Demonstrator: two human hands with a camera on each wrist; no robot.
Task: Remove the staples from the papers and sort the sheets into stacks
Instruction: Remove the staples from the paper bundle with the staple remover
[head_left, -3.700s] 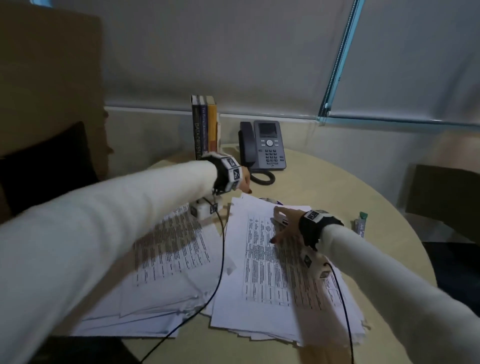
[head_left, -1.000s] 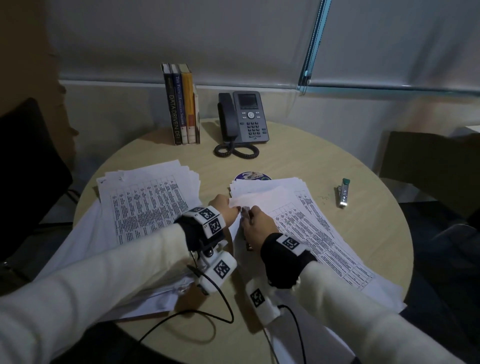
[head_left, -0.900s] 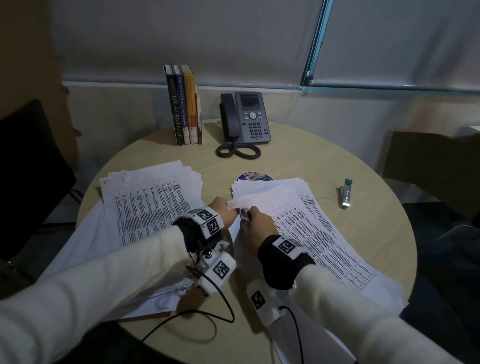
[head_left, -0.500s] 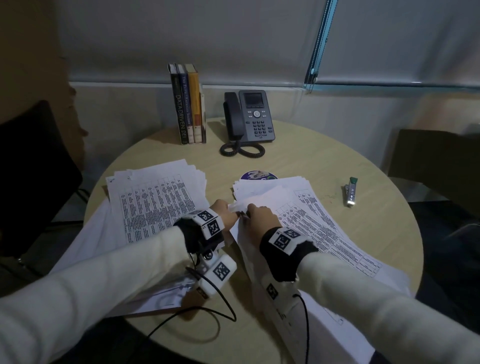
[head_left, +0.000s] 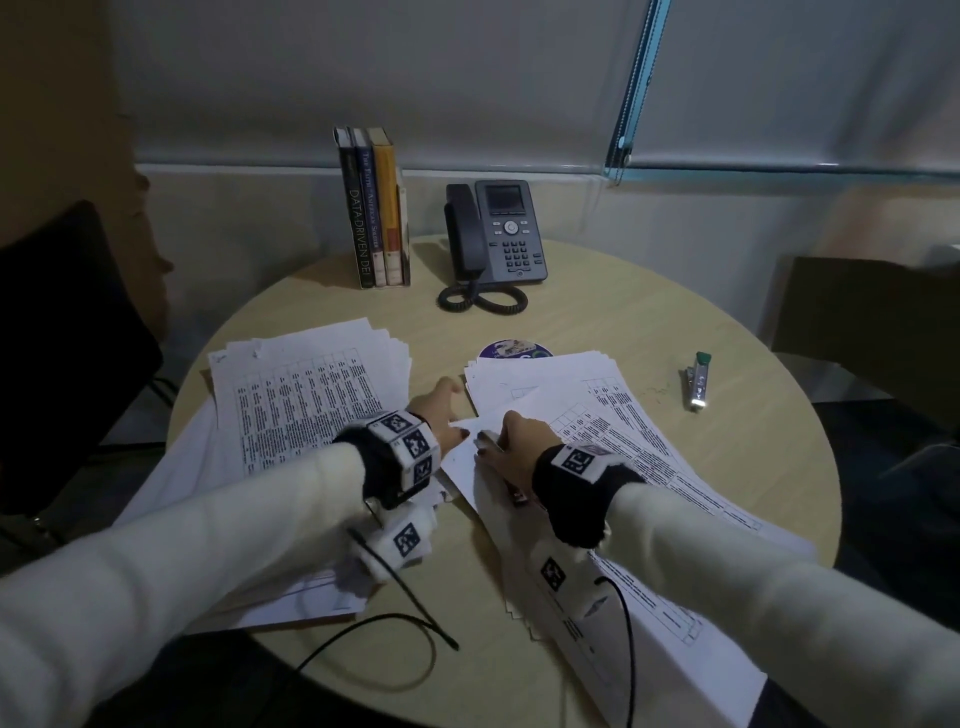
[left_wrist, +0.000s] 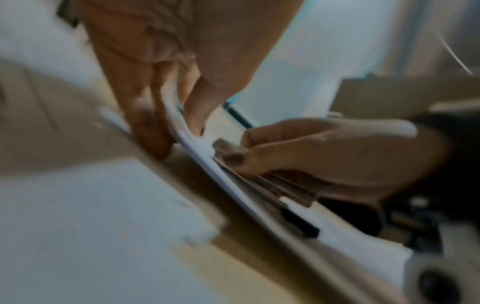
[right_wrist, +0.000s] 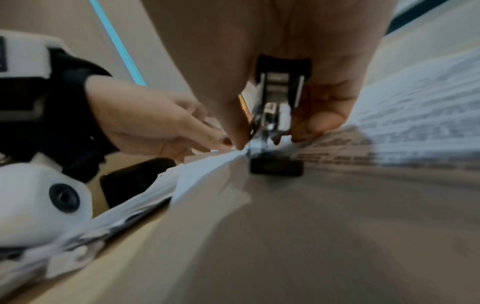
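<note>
the left hand (head_left: 439, 410) pinches the near corner of a set of papers (head_left: 483, 441) between thumb and fingers, the corner lifted a little off the right stack (head_left: 613, 415). the left wrist view shows the sheets bent up between the thumb on one side and the fingers on the other. the right hand (head_left: 517, 441) is curled round a staple remover (right_wrist: 275, 131) – a metal tool with black ends – with its tip set on that same corner, just beside the left fingertips (right_wrist: 223, 140). thumb and fingers grip the tool from both sides.

the right stack lies under both wrists and runs off toward the near edge of the round table (head_left: 649, 317). a second stack (head_left: 306, 395), printed face up, lies to the left, apart from the first.

at the far side stand a few books (head_left: 374, 208) upright and a desk phone (head_left: 498, 234) beside them. a round purple disc (head_left: 511, 349) peeks out behind the right stack – a small stapler (head_left: 696, 382) lies well to the right.
</note>
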